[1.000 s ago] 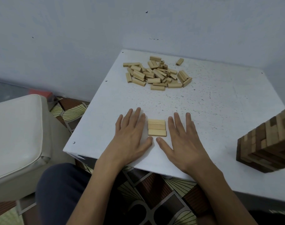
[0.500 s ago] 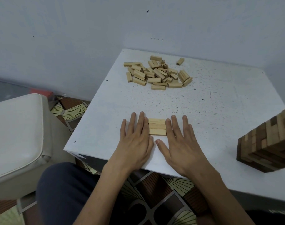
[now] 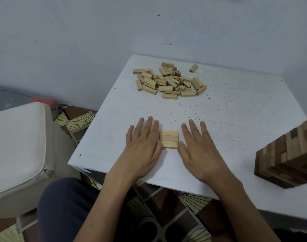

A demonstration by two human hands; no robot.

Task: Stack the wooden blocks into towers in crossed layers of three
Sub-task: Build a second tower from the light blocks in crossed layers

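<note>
Flanking the row of three blocks (image 3: 168,138) near the counter's (image 3: 236,119) front edge, I have the left hand (image 3: 142,149) and right hand (image 3: 196,151) flat, released; loose blocks (image 3: 168,81) heap by the far edge.

Cream padded seat (image 3: 16,145) left of white table (image 3: 236,105), patterned floor (image 3: 75,119) btwn, grey wall (image 3: 79,41) behind.

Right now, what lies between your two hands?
Head view: three wooden blocks, flat side by side on the white table, sit between the left hand and the right hand, which flank their ends.
</note>
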